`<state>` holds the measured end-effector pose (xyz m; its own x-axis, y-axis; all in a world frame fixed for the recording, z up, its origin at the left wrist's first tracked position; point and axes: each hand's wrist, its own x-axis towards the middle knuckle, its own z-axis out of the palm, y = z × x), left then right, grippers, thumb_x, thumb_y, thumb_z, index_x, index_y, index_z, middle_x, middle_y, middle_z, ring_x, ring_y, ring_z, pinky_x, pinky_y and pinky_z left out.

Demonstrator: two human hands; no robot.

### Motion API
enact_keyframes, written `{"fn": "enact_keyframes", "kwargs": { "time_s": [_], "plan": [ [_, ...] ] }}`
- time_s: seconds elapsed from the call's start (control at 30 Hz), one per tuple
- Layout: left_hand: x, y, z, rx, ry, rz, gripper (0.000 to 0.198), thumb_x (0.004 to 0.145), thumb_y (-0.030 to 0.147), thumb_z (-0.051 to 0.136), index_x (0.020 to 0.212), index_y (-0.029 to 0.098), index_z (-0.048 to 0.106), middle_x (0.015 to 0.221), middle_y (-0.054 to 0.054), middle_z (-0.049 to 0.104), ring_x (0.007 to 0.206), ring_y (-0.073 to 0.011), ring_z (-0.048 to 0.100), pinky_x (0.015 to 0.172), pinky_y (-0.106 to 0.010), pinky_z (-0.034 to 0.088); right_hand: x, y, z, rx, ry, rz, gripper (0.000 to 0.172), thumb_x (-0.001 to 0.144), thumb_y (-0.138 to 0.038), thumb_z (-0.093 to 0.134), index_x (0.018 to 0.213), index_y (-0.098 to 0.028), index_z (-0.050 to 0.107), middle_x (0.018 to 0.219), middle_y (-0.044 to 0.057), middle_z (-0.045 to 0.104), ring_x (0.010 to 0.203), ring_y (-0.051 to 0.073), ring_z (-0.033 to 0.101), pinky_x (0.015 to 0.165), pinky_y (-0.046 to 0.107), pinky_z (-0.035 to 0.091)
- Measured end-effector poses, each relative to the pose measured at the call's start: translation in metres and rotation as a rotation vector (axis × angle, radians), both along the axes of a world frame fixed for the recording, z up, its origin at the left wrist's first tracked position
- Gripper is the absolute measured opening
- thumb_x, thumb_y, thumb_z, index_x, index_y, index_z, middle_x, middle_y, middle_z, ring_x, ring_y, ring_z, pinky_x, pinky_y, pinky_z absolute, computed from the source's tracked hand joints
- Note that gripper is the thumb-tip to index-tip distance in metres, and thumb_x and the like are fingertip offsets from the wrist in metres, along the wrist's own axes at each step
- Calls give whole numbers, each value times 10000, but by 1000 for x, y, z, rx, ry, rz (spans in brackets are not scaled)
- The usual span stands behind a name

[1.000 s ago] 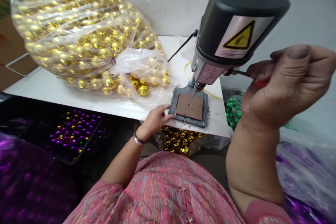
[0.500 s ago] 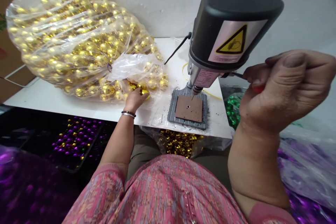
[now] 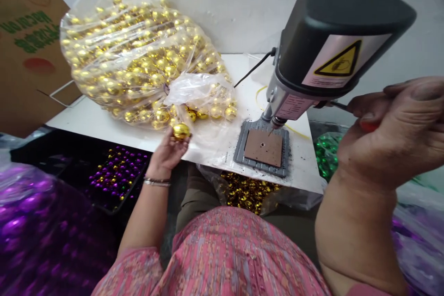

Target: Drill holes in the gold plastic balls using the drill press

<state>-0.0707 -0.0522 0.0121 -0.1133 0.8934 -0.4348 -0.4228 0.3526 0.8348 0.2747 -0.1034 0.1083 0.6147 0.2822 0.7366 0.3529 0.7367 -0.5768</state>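
Held in my left hand (image 3: 168,153) is a shiny gold ball (image 3: 181,132), gripped by the fingers with the palm turned up. It is in front of the mouth of a clear plastic bag (image 3: 138,62) full of gold balls. My right hand (image 3: 398,125) is closed around the red-tipped end of the lever (image 3: 340,105) of a small bench drill press (image 3: 333,32). Under the drill's chuck (image 3: 278,122), a brown square plate (image 3: 264,148) with a small hole lies on the grey base (image 3: 239,150), with nothing set on it.
A white table (image 3: 100,136) carries the bag and drill; dark shavings surround the base. Below its front edge hangs a bag of gold pieces (image 3: 248,189). A cardboard box (image 3: 31,69), purple balls (image 3: 27,226), a black bin (image 3: 111,208) and a green bag (image 3: 326,152) stand around.
My left hand has come out of the bag's mouth towards me, bringing a gold ball and turning palm up. My right hand stays on the lever. The view has swung left.
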Motion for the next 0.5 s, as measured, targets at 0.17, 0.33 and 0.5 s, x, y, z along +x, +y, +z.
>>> {"fn": "enact_keyframes", "kwargs": {
  "time_s": [0.17, 0.33, 0.5],
  "plan": [
    [-63, -6, 38, 433, -97, 460, 403, 1060, 472, 297, 871, 244, 571, 853, 31, 717, 984, -57, 657, 735, -125, 565, 4, 2, -3, 31, -30, 28, 242, 878, -391, 624, 782, -176, 567, 659, -63, 561, 498, -8, 504, 477, 206, 360],
    [-1, 20, 17, 187, 157, 63, 133, 835, 207, 668, 968, 209, 659, 832, 10, 716, 698, -96, 643, 668, -212, 551, 8, 4, -6, 34, -74, 15, 290, 898, -423, 600, 801, -157, 537, 629, -87, 539, 502, -14, 508, 486, 181, 382],
    [81, 73, -26, 177, 1043, -358, 291, 859, 146, 551, 1117, 155, 684, 1068, -92, 746, 874, -196, 721, 819, -319, 551, 8, 2, -5, 21, -116, 22, 283, 928, -404, 573, 811, -150, 528, 608, -92, 521, 505, -17, 485, 490, 180, 393]
  ]
}}
